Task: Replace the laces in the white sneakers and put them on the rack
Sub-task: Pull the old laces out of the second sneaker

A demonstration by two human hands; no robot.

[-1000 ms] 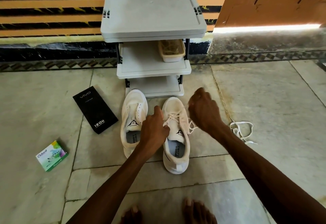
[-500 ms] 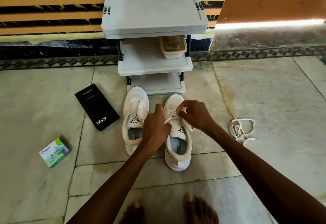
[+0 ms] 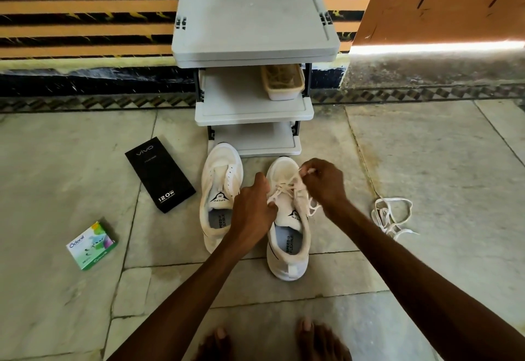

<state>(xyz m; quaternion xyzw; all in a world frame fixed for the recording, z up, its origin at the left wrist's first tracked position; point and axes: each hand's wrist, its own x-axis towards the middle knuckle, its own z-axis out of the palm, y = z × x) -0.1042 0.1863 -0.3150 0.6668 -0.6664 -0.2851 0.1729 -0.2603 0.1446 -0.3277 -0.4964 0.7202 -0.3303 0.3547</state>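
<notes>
Two white sneakers stand side by side on the floor, toes toward the grey rack (image 3: 252, 110). The left sneaker (image 3: 220, 190) has no lace in it. The right sneaker (image 3: 288, 235) is partly laced with a white lace (image 3: 285, 188). My left hand (image 3: 252, 212) grips the lace at the left side of that sneaker's eyelets. My right hand (image 3: 322, 181) pinches a lace end near the toe-side eyelets on the right. A loose white lace (image 3: 390, 217) lies on the floor to the right.
A black phone box (image 3: 159, 174) lies left of the sneakers, and a small green-white box (image 3: 92, 245) further left. A beige tray (image 3: 282, 82) sits on the rack's middle shelf. My bare toes (image 3: 272, 340) show at the bottom edge. A striped wall stands behind.
My right hand came in from the right of the sneaker onto its laces and now pinches a lace end near the toe. My left hand stayed at the left eyelets.
</notes>
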